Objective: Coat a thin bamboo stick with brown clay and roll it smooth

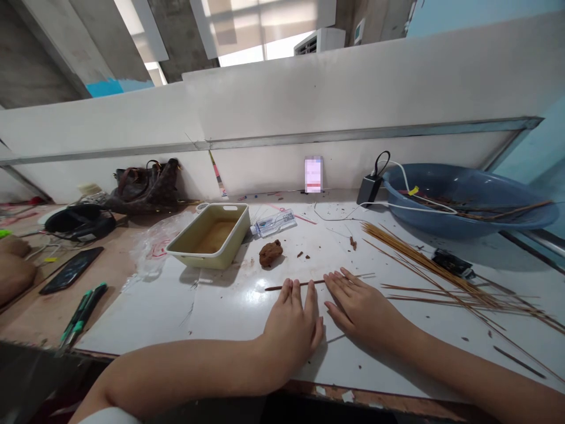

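My left hand (292, 327) lies flat on the white table (220, 306), fingers stretched out, fingertips on a thin stick coated with brown paste (276, 287). My right hand (358, 305) lies flat beside it, its fingertips on the same stick's right part. A lump of brown paste (270, 252) sits just beyond the stick. Both hands are open, palms down.
A yellow tray (212, 235) with brown liquid stands left of the lump. Several bare bamboo sticks (432, 271) fan out at right, below a blue basin (468, 200). A phone (71, 270), pens (83, 309), a bag (145, 185) and a charger (369, 188) lie around.
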Demonstrator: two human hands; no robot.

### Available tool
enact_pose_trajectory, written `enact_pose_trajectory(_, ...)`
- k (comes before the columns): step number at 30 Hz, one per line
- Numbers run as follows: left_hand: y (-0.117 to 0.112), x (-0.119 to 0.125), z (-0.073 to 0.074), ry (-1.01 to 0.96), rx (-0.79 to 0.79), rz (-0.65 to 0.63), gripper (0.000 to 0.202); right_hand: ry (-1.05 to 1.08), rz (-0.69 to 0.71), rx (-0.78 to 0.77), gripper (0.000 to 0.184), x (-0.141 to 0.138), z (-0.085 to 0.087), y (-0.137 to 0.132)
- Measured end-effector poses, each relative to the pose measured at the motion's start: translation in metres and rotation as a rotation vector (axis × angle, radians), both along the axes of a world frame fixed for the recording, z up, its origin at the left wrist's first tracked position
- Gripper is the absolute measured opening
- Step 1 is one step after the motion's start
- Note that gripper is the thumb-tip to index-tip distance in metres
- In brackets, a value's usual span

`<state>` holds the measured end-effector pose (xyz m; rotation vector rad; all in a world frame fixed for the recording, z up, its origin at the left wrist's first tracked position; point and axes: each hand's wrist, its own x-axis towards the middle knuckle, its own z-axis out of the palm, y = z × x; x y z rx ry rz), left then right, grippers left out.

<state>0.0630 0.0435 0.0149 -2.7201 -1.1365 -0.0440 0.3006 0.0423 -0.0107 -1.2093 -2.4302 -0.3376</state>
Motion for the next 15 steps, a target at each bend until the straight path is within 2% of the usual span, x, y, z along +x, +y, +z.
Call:
enact_pose_trajectory(3,-0.011,-0.001,0.0,0.0,0.016,-0.012,0.071,0.027,0.01,0.031,0.047,-0.001,0.002,-0.004)
enact_pose_trajectory(5,-0.009,-0.001,0.0,0.0,0.022,-0.001,0.071,0.018,0.0,0.036,0.045,-0.001,0.001,-0.003)
enact_pose_trajectory(11,0.018,0.005,0.002,0.022,-0.006,0.066,0.07,-0.027,-0.036,-0.018,0.061,0.003,-0.006,0.01)
enact_pose_trajectory(15,0.01,0.004,0.004,0.014,0.008,0.038,0.074,-0.033,-0.031,-0.001,0.059,0.003,-0.005,0.006)
